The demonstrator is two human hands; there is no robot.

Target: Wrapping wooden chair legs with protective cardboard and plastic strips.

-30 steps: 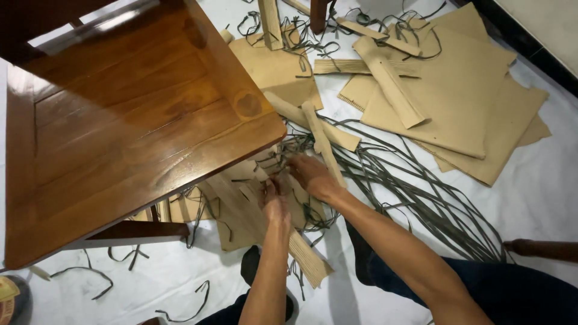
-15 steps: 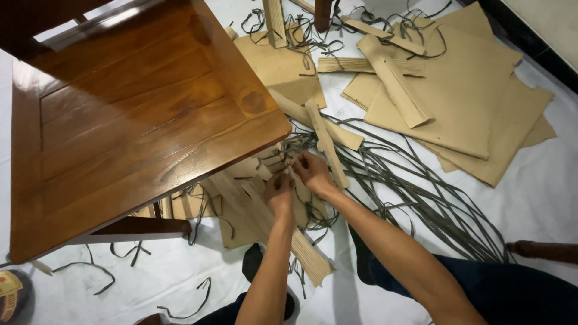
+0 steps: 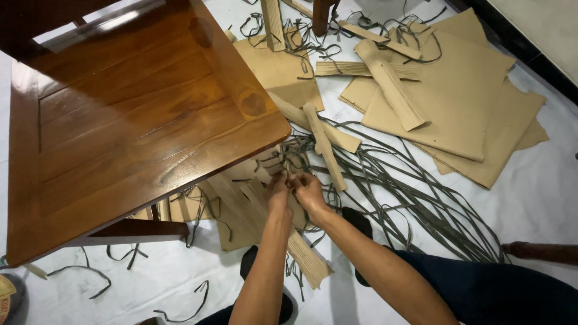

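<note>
Left hand and right hand meet fingertip to fingertip, both pinched narrow on grey strapping strips just below the corner of the wooden table. From the hands the strips trail away rightward across the white floor, over cardboard pieces; both hands are equally near.
</note>
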